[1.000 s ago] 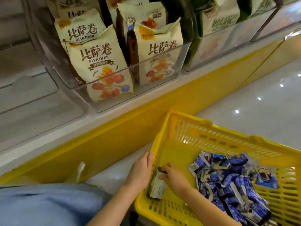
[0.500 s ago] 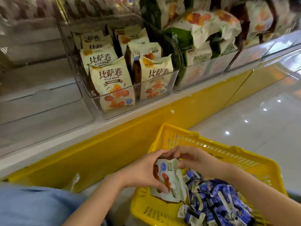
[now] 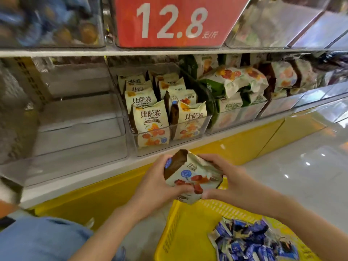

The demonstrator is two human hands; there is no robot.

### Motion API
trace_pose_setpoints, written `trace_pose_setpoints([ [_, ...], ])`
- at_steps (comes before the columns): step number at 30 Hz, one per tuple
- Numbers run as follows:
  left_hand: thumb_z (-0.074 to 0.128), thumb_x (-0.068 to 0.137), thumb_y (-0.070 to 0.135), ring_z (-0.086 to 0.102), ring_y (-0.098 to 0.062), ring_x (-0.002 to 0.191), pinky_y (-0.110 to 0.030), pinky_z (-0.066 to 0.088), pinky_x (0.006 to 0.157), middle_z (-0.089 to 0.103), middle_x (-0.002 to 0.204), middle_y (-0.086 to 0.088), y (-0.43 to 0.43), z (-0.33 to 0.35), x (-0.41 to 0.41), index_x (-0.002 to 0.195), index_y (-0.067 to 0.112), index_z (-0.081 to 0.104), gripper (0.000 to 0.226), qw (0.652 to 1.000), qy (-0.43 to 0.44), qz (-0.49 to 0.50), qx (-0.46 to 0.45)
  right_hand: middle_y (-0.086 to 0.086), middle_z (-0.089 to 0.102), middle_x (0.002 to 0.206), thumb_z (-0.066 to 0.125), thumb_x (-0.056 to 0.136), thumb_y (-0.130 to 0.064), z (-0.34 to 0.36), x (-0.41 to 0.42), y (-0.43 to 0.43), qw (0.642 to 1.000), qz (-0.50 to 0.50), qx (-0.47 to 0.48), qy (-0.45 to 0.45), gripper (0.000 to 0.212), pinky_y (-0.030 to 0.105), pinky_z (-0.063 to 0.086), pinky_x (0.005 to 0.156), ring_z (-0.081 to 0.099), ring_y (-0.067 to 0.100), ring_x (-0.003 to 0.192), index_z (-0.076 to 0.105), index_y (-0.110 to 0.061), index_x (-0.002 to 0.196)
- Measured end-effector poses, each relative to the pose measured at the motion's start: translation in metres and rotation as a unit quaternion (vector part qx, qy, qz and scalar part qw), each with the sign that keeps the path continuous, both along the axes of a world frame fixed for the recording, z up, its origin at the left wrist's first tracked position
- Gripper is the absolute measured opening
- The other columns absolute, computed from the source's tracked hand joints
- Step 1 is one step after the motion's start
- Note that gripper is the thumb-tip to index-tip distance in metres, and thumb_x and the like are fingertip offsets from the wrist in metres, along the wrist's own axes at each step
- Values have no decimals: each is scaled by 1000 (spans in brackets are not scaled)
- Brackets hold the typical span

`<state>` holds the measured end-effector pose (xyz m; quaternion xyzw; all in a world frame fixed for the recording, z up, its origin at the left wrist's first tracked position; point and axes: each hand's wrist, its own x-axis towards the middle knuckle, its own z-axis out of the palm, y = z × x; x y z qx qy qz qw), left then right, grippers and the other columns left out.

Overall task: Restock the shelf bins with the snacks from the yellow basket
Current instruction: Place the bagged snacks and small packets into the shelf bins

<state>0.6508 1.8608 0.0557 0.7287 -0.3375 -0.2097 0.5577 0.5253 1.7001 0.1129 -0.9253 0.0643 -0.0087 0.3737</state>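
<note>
A cream and brown snack packet [image 3: 192,174] is held between both hands above the yellow basket [image 3: 180,228]. My left hand [image 3: 158,183] grips its left side, thumb across the front. My right hand [image 3: 224,178] holds its right side. Just beyond and above the packet stands a clear shelf bin [image 3: 169,142] with matching cream packets [image 3: 150,125] standing upright in two rows. Several small blue and white packets [image 3: 250,240] lie in the basket's right part.
A clear bin [image 3: 79,129] to the left of the matching bin holds nothing. Right of it are bins with green and white packets [image 3: 231,91]. A red price sign [image 3: 173,21] hangs above. The yellow shelf base [image 3: 105,193] and glossy floor [image 3: 301,166] lie below.
Both hands lifted the cream packet out of the basket and up toward the shelf. The view tilted upward, bringing the upper shelf and price sign into sight.
</note>
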Motion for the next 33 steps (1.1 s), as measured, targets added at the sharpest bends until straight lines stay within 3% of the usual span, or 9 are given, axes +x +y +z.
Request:
trace_pose_setpoints([
  [3, 74, 51, 65, 56, -1, 97, -35, 55, 78, 51, 103, 22, 8, 27, 5, 101, 49, 45, 60, 991, -101, 35, -81, -32, 42, 106, 67, 62, -64, 26, 24, 12, 970, -1, -225, -91, 80, 0, 35, 72, 38, -15, 99, 38, -39, 132],
  [6, 63, 64, 65, 47, -3, 111, -30, 50, 89, 40, 117, 22, 13, 53, 19, 115, 50, 36, 60, 973, -199, 54, -109, -26, 48, 100, 72, 71, -43, 54, 52, 14, 952, -8, -246, -181, 57, 3, 36, 65, 44, -10, 93, 50, -31, 122],
  [11, 54, 87, 35, 33, 5, 119, -3, 29, 97, 34, 133, 1, 26, 70, 61, 141, 17, 26, 63, 922, -324, 193, -85, -18, 54, 101, 77, 73, -28, 84, 101, 6, 937, -51, -203, -281, 51, 18, 39, 70, 49, 0, 92, 54, -21, 117],
  [13, 47, 91, 35, 33, -2, 124, -4, 22, 100, 33, 139, -4, 36, 67, 74, 142, 13, 26, 59, 908, -333, 253, -31, -15, 57, 102, 77, 73, -28, 83, 120, 5, 939, -51, -219, -261, 51, 20, 39, 72, 50, 2, 93, 53, -20, 118],
  [17, 39, 92, 36, 53, -22, 115, -27, 40, 91, 39, 139, -6, 53, 48, 82, 140, 14, 33, 53, 900, -337, 263, 82, 0, 61, 117, 73, 78, -27, 74, 146, -5, 920, 47, -355, -161, 54, 31, 42, 85, 55, 20, 109, 50, -18, 126],
  [23, 38, 96, 32, 41, -2, 115, -9, 28, 94, 41, 133, 7, 55, 54, 101, 133, 19, 41, 40, 925, -318, 204, 33, -5, 65, 97, 75, 75, -33, 94, 185, -16, 924, 125, -361, -34, 62, 23, 34, 70, 59, 24, 97, 47, -16, 128],
  [26, 38, 97, 30, 36, 9, 110, 2, 29, 81, 42, 124, 17, 45, 66, 120, 129, 22, 46, 34, 942, -300, 149, 11, -1, 61, 118, 73, 78, -33, 90, 188, -20, 951, 85, -297, 17, 75, 24, 37, 81, 54, 22, 113, 35, -16, 140],
  [29, 40, 97, 27, 42, 5, 104, -6, 33, 77, 48, 115, 17, 35, 77, 143, 122, 22, 54, 29, 943, -316, 100, 32, -12, 63, 98, 75, 76, -31, 82, 175, -23, 954, 89, -286, -21, 58, 17, 41, 74, 56, -9, 86, 47, -20, 125],
  [33, 48, 95, 21, 53, -4, 103, -18, 41, 88, 59, 111, 8, 20, 90, 168, 116, 18, 60, 25, 919, -382, -10, 102, -11, 59, 103, 72, 75, -45, 78, 163, -25, 953, 82, -292, -11, 70, 14, 36, 60, 50, -6, 69, 38, -21, 131],
])
